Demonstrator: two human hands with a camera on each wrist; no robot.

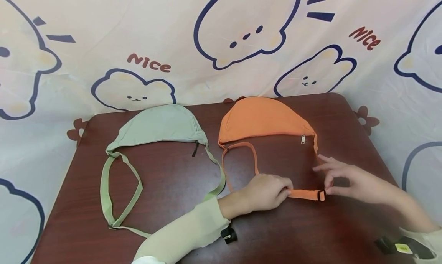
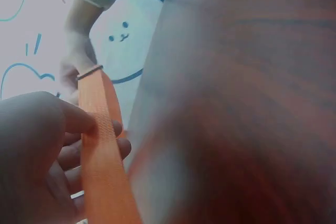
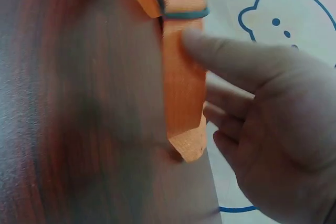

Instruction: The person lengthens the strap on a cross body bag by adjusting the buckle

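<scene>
Left hand (image 1: 267,191) grips the strap (image 1: 304,195), right hand (image 1: 355,180) pinches it just by the buckle (image 1: 321,195). The orange bag (image 1: 266,118) sits toward the far right of the surface (image 1: 172,179). I'd brace with the left, keep the strap flat and feed it square through the buckle.

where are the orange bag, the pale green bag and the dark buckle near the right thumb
Orange bag (image 1: 265,119), head view: middle of its body
Pale green bag (image 1: 161,125), head view: middle of its body
Dark buckle (image 3: 185,14), right wrist view: its lower bar
</scene>
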